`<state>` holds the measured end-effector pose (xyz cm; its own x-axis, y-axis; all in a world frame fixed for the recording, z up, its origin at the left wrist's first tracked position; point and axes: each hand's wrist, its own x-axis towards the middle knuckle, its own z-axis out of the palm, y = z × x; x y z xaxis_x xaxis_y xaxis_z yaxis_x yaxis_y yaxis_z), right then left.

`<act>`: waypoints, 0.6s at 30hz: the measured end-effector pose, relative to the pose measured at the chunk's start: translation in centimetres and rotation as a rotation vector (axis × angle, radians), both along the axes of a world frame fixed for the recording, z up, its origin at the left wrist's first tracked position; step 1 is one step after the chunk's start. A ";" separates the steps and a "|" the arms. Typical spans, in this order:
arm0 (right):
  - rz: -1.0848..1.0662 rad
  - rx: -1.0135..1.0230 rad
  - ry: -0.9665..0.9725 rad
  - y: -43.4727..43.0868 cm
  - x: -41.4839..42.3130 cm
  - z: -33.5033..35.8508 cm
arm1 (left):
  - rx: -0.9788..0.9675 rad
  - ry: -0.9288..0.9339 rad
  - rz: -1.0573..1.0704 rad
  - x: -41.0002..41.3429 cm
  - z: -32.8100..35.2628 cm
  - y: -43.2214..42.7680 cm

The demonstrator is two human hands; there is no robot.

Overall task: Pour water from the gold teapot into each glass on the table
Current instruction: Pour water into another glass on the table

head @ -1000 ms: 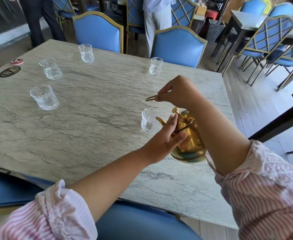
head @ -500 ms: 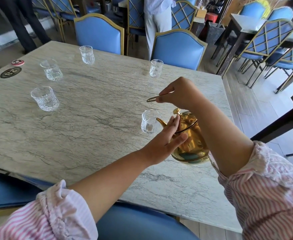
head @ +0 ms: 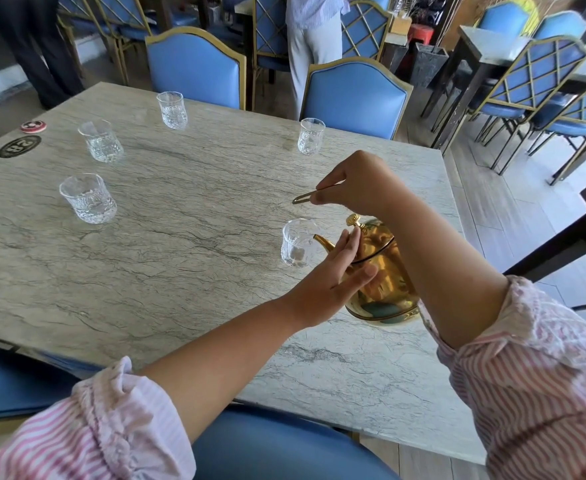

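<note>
Gold-plated and tilted toward its spout, the gold teapot (head: 381, 275) hangs just above the marble counter (head: 187, 237) as a person in a pink-striped shirt pours into the nearest glass (head: 296, 242). The right hand (head: 354, 183) is closed around the thin wire handle (head: 303, 197) above the pot, carrying its weight; the left hand (head: 333, 275) lies open with fingers extended against the pot's near side, fingertips up by the lid knob (head: 354, 220) — steadying rather than gripping. The spout tip sits at the rim of the nearest glass, whose base seems to hold a little water, though no stream can be made out. Four more glasses wait well apart across the counter: one at far right (head: 310, 136), one at far centre (head: 172, 109), and two on the left (head: 100, 141) (head: 88, 198); how full they are is hard to tell through the cut pattern. To pour this one well, the judgement here is that the tilt should build slowly with the spout kept over the glass mouth, the left fingers holding the lid from slipping — then the pot levelled before it moves, so nothing drips on the stone. Blue chairs (head: 354, 98) ring the counter and people stand behind.
</note>
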<state>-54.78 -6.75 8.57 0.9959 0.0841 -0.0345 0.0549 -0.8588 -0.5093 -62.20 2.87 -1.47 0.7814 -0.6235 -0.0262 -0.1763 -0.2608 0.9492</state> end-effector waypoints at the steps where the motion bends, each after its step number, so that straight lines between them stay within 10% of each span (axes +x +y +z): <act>1: 0.000 -0.003 0.001 0.0 0.0 0.0 | 0.000 -0.003 0.001 0.0 0.0 0.0; 18: 0.014 -0.050 0.011 0.4 -0.1 0.7 | -0.021 -0.007 0.018 0.1 -0.1 -0.1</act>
<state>-54.91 -6.31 9.25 0.9941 0.0959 -0.0500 0.0617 -0.8826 -0.4661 -62.12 2.78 -1.53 0.7923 -0.6100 -0.0077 -0.1788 -0.2442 0.9531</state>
